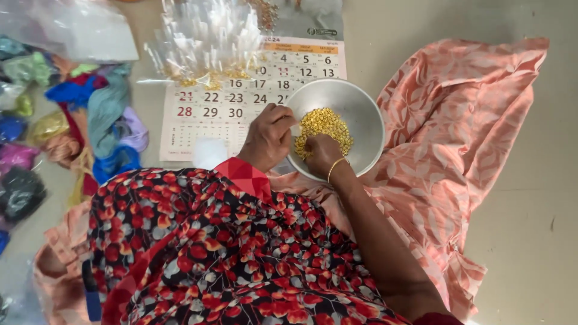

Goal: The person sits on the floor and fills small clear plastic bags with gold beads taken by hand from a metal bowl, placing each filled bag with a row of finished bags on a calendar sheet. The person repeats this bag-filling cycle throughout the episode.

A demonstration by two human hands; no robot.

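A heap of small clear plastic packets (208, 39) with gold bits inside lies on the white wall calendar (205, 117). Another clear bag (90, 30) rests top left.

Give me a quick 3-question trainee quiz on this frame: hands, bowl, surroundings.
1. True or false: the right hand rests inside the metal bowl.
2. What fills the bowl? A) small gold pieces B) blue thread C) water
3. What lies flat on the floor under the heap of small clear bags?

Key:
1. True
2. A
3. A calendar sheet; the left hand is at the bowl's rim over it.
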